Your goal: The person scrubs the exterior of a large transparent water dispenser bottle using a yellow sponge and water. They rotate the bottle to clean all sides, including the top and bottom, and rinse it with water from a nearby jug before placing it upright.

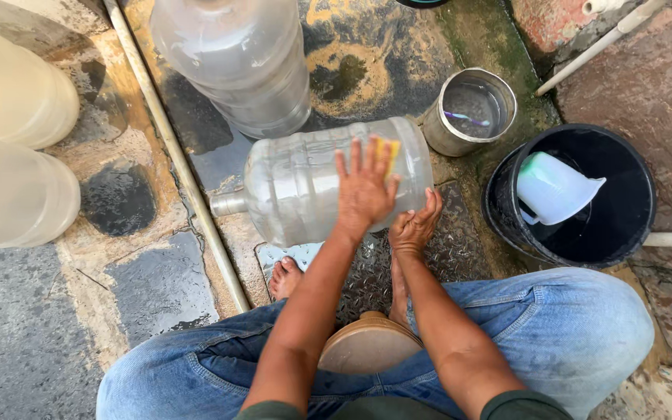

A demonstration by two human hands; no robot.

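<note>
I press my left hand point(363, 190) flat on the side of the big clear water jug point(320, 183), which lies on its side on the wet floor with its neck pointing away to the left of my fingers. My fingers are spread wide, and a yellow sponge point(388, 153) sits pinned under the fingertips against the plastic. My right hand point(415, 225) cups the jug's lower edge just beside the left wrist, fingers loosely curled and holding nothing but the wall of the jug. To scrub well, I judge I should keep the sponge flat under the palm, press evenly, and let the right hand brace the jug so it cannot roll. Beyond the fingertips stands a steel pot point(470, 110) of water; to the right, a black bucket point(638, 233) holds a pale plastic jug point(554, 188). Another upright water bottle point(235, 62) stands just past the one I hold.
</note>
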